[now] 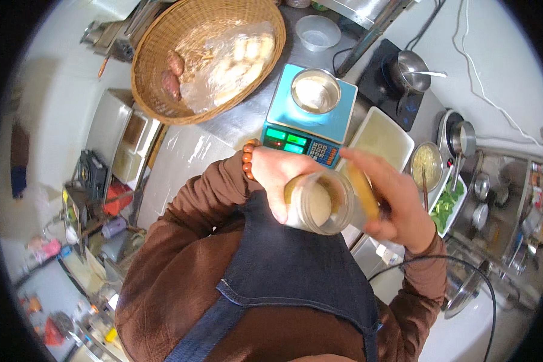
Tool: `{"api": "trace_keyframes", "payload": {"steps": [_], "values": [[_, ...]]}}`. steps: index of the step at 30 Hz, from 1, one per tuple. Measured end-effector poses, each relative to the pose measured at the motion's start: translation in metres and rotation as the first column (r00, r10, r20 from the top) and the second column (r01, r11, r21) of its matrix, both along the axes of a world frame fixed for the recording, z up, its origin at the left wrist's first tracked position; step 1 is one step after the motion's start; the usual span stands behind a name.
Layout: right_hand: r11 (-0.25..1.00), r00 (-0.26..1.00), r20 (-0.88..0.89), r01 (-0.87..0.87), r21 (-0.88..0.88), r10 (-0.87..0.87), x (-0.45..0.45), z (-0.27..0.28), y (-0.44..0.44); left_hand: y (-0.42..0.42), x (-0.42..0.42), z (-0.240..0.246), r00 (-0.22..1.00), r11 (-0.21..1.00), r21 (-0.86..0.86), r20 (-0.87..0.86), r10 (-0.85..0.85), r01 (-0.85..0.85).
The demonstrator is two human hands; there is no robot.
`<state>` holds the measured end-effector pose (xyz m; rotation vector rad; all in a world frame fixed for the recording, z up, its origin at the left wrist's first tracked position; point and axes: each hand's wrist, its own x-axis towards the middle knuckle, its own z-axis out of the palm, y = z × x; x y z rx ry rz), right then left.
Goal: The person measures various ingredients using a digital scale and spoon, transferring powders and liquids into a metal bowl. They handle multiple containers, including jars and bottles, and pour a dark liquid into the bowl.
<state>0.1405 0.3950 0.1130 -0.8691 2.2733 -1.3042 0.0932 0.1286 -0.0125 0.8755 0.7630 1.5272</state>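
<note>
My left hand (pixel 278 174) grips a clear jar (pixel 298 219) by its side, its mouth tilted toward my right hand. Pale powder (pixel 317 206) shows inside it. In my right hand (pixel 402 203) is a yellow screw lid (pixel 363 192), held apart from the jar's rim and slightly blurred. Just beyond both hands stands a digital scale (pixel 278 106) with lit green displays. On its blue platform rests a round metal bowl (pixel 316 92); bright glare hides what, if anything, lies in it.
A wicker basket (pixel 147 106) holding reddish tubers and a plastic bag stands far left. Right of the scale are a white tray (pixel 384 129), an induction cooker (pixel 405 117) with a small pan (pixel 409 74), a bowl of shreds (pixel 425 165) and a dish of greens (pixel 448 203). A plastic bowl (pixel 317 34) sits behind.
</note>
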Motion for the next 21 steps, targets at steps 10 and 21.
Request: {"api": "trace_keyframes", "payload": {"steps": [10,21], "values": [[0.666,0.628,0.410,0.743,-0.063,-0.662,-0.003,-0.063,-0.107,-0.108,-0.084,-0.005,0.793,0.912,-0.054,-0.517,0.322,-0.406],[0.263,0.269,-0.003,0.939,-0.220,-0.963,0.015,-0.018,-0.096,-0.133,-0.109,-0.011,0.235,0.609,0.088,-0.872,0.430,-0.788]]}}
